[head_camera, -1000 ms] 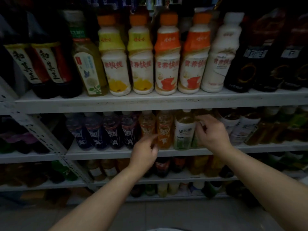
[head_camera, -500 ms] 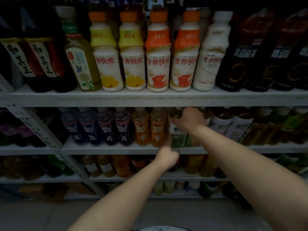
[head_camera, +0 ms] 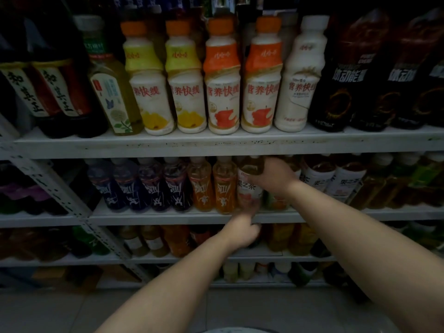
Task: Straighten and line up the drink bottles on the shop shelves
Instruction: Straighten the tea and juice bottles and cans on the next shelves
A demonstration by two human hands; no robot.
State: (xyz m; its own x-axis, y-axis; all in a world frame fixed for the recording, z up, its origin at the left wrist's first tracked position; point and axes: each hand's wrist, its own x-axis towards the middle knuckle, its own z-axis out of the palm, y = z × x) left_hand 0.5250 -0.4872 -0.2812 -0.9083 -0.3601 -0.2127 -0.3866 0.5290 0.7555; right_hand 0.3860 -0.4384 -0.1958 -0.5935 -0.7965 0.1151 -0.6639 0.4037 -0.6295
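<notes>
On the second shelf (head_camera: 168,218) stands a tea bottle (head_camera: 248,186) with a white label and amber liquid, right of two orange drink bottles (head_camera: 224,188). My right hand (head_camera: 274,175) grips this tea bottle around its upper part. My left hand (head_camera: 243,228) is below it, fingers reaching up to the bottle's base at the shelf edge; how they lie is blurred. More white-labelled tea bottles (head_camera: 336,181) stand to the right.
The top shelf (head_camera: 216,144) carries milk-drink bottles (head_camera: 223,80) with orange caps, dark bottles at both ends. Purple drink bottles (head_camera: 149,186) fill the second shelf's left. Lower shelves hold more bottles. A slanted metal brace (head_camera: 72,207) crosses at left. Tiled floor below.
My right hand has closed around the tea bottle's upper part. My left hand dropped from the orange bottles and came under the tea bottle's base. The view moved closer.
</notes>
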